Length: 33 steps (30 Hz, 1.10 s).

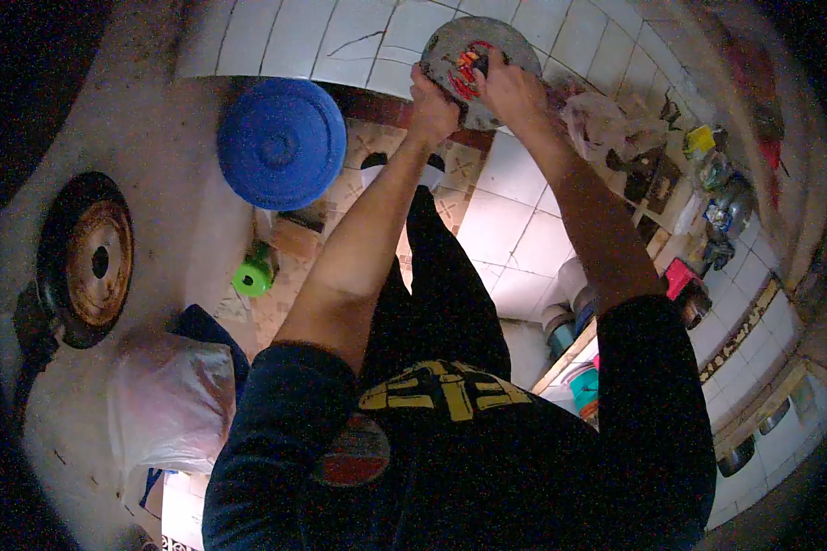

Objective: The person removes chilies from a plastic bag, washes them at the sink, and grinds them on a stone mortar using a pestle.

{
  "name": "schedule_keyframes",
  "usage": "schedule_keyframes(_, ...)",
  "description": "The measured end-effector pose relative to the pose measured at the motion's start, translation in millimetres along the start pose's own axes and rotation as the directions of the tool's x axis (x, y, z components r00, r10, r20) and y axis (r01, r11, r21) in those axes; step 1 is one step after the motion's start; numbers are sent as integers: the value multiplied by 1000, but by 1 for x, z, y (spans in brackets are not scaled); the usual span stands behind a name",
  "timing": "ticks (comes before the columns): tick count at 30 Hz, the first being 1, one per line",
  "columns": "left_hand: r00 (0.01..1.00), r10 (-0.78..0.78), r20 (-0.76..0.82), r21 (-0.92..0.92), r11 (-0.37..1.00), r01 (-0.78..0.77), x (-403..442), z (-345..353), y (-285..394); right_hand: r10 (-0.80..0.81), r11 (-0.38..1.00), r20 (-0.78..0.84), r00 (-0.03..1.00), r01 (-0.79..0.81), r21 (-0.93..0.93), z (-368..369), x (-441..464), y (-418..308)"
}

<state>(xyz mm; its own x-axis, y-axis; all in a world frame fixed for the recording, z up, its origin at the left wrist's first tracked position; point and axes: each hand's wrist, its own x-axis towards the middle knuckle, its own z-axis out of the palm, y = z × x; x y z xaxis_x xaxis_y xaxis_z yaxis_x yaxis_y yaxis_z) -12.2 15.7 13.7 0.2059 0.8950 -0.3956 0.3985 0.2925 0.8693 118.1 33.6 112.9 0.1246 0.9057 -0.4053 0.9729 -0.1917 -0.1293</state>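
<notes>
A round grey stone mortar (444, 48) rests on the white-tiled counter at the top of the view. Red chillies (462, 84) and small orange-red pieces lie in its shallow bowl. My left hand (435, 108) is closed on the mortar's near left rim. Over the bowl, my right hand (513, 90) is closed around a short dark pestle (481, 66), mostly covered by the fingers. The pestle's lower end is beside the chillies; whether it presses on them I cannot tell.
A blue round lid (282, 144) is left of my arms, above a green object (253, 276) near the floor. A blackened pan (87, 260) hangs on the left wall. Plastic bags (606, 127) and bottles crowd the right counter. A white bag (170, 399) hangs lower left.
</notes>
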Motion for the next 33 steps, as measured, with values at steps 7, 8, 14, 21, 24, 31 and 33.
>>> schedule_keyframes(7, 997, 78, -22, -70, 994, -79, 10, 6, -12, 24, 999, -11, 1000, -24, -28, 8, 8, 6)
schedule_keyframes(8, 998, 46, -42, -45, 998, -48, 3, 5, -4, 34, 999, 36, 999, -33, -28, 8, 10, 8)
schedule_keyframes(14, 995, -96, 15, -37, 995, 97, -11, -6, 21, 79, 997, 40, 996, -80, 20, 3, 5, 1)
schedule_keyframes(21, 999, 45, 7, -10, 999, -45, 0, 0, 0, -15, 996, 84, 996, 22, -83, 0, 3, -4)
schedule_keyframes(24, 979, 203, -9, -125, 971, -202, 21, 19, -44, -50, 999, 59, 997, 50, -6, 13, 12, 6)
schedule_keyframes(31, 999, -43, 22, 39, 998, 42, 5, 3, -6, -105, 986, -191, 976, 127, 108, 9, 7, 32)
schedule_keyframes(33, 1000, -16, 22, -26, 1000, 17, 12, 9, -16, -48, 997, -47, 998, 51, 59, 3, -6, 24)
